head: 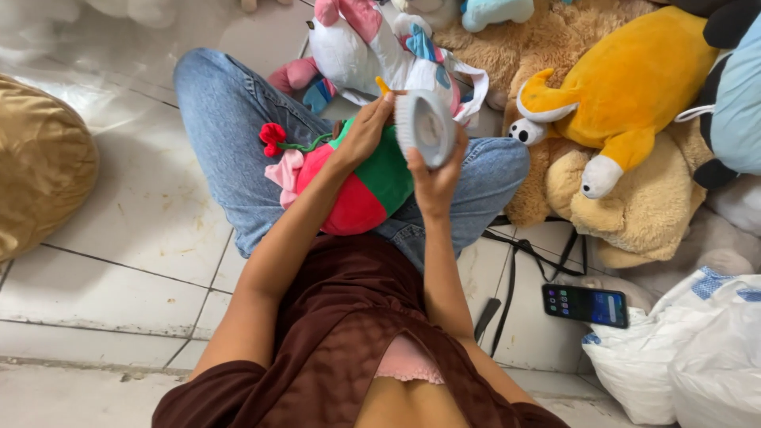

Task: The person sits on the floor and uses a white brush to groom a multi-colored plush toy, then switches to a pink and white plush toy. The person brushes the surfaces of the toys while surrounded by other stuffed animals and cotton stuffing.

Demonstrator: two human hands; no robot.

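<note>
I sit cross-legged in blue jeans on a tiled floor. In my lap lies a red and green plush toy [366,190] with pink trim and a small red flower [272,136]. My right hand [436,178] holds up a white oval brush [424,127] above the toy. The fingers of my left hand [365,131] touch the brush's upper left edge, just over the green part of the toy.
A pile of plush toys lies ahead: a white and pink unicorn [357,47], a yellow creature [634,79], a tan bear [634,198]. A phone [585,304] with a lit screen lies on the floor at right, beside white plastic bags [690,349]. A golden cushion [40,166] is at left.
</note>
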